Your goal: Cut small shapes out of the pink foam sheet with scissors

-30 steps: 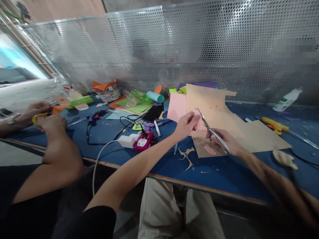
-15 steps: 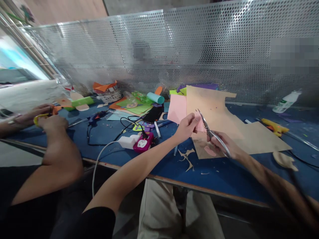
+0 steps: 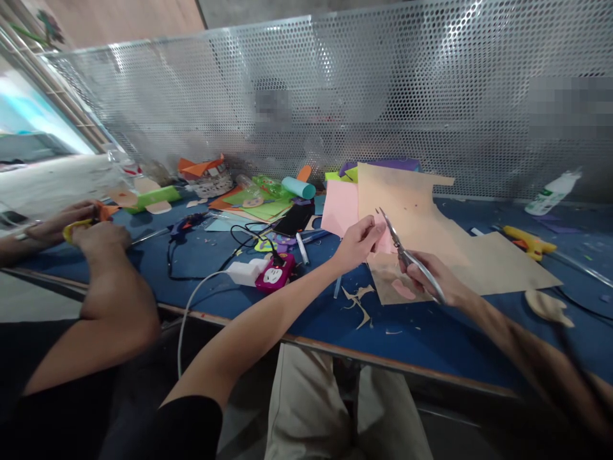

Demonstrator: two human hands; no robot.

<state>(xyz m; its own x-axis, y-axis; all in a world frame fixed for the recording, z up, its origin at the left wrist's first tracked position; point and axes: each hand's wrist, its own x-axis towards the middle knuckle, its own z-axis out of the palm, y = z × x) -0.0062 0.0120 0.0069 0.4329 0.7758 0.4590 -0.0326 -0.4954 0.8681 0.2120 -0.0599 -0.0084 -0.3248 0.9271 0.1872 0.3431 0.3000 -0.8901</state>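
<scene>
My left hand [image 3: 360, 243] is closed, pinching a small piece of pink paper [image 3: 384, 244]. The handles of a pair of scissors [image 3: 398, 241] are in my right hand [image 3: 431, 278], which is wrapped round them. The blades point up and away, slightly parted, beside the pink paper. Behind and under my hands lie large sheets of tan paper [image 3: 412, 211], with a larger pink sheet [image 3: 341, 207] to their left. A loose pink cutout [image 3: 403, 289] rests on the tan paper below the scissors.
A magenta power strip [image 3: 276, 273] with a white plug stands left of my forearm. Tan scraps [image 3: 360, 306] lie near the table edge. A yellow glue gun [image 3: 529, 243] and white bottle [image 3: 553, 193] are at right. At left, a co-worker's hands [image 3: 103, 235] hold yellow-handled scissors [image 3: 76, 230].
Hardly anything differs. My hands hold nearly the same place, with the scissors and the pink piece shifted only slightly.
</scene>
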